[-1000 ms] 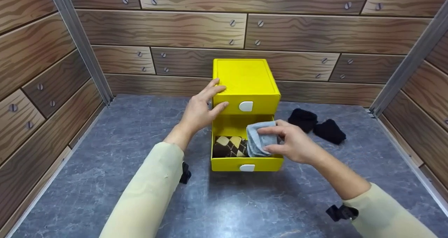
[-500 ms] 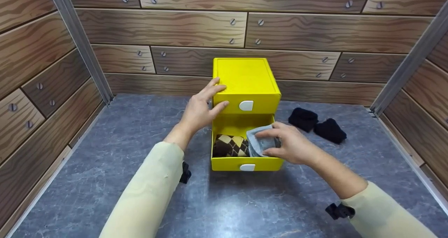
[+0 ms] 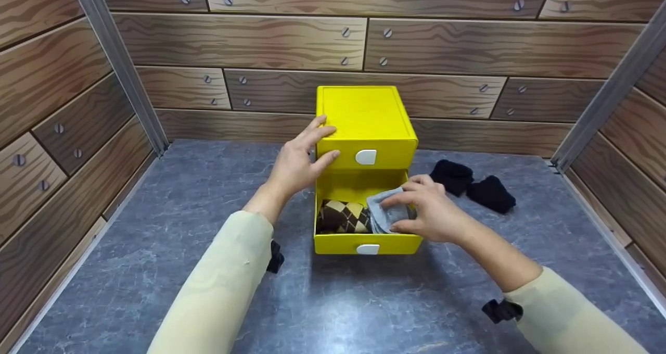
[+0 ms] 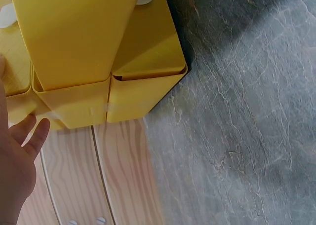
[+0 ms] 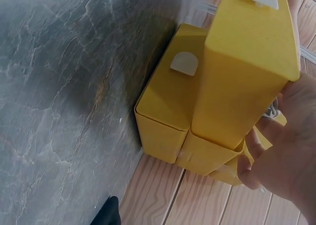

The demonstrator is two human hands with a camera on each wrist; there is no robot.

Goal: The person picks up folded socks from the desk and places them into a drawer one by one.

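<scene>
A yellow drawer cabinet (image 3: pixel 364 112) stands with a middle drawer (image 3: pixel 335 243) pulled out. A folded brown-and-cream argyle sock (image 3: pixel 341 217) lies in the drawer's left half. Beside it, in the right half, is a folded light blue-grey sock (image 3: pixel 379 213), which my right hand (image 3: pixel 439 211) holds between thumb and index finger. The right wrist view shows this hand (image 5: pixel 291 146) over the drawer's side, the sock mostly hidden. With fairly straight fingers, my left hand (image 3: pixel 296 161) rests on the cabinet's upper left front edge.
Two black socks (image 3: pixel 490 194) lie on the grey marbled tabletop (image 3: pixel 218 172), right of the cabinet. Wood-patterned panels (image 3: pixel 291 41) enclose the back and sides. Both wrist views show a shut drawer (image 5: pixel 168 92) below the pulled-out one.
My right hand has lowered the blue-grey sock further into the drawer, next to the argyle one, and its rear fingers have lifted slightly. The left hand has stayed put.
</scene>
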